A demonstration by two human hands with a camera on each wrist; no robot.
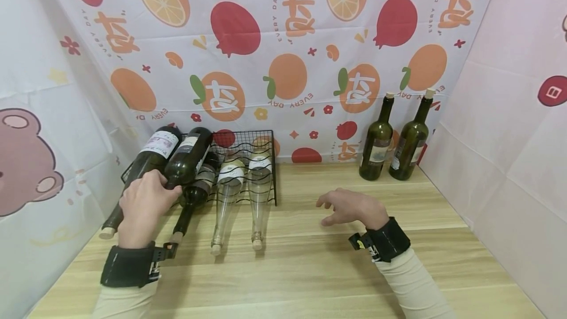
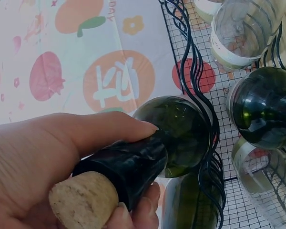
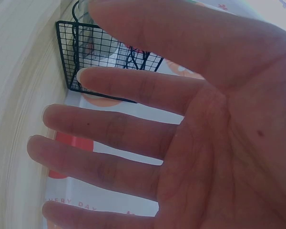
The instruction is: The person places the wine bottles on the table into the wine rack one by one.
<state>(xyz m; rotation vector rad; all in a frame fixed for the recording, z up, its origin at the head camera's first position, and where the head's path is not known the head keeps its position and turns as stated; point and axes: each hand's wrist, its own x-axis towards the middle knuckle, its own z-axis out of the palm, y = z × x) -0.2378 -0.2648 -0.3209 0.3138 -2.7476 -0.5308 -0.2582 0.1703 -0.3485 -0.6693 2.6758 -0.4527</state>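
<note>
My left hand (image 1: pixel 145 201) grips the neck of a dark green wine bottle (image 1: pixel 189 154) at the left part of the black wire rack (image 1: pixel 274 171). In the left wrist view, thumb and fingers wrap the black neck just behind its cork (image 2: pixel 83 200). The bottle's base points to the back; whether the rack's wavy wires bear its weight I cannot tell. Another dark bottle (image 1: pixel 152 156) with a pale label lies at its left, and a green one (image 1: pixel 195 193) lies below to its right. My right hand (image 1: pixel 354 208) hovers over the table, fingers spread, holding nothing.
Two clear bottles (image 1: pixel 228 186) with corks lie in the rack's right part, necks to the front. Two corked green bottles (image 1: pixel 376 149) stand upright at the back right of the wooden table (image 1: pixel 301 270). Fruit-printed cloth (image 1: pixel 305 127) hangs behind and at both sides.
</note>
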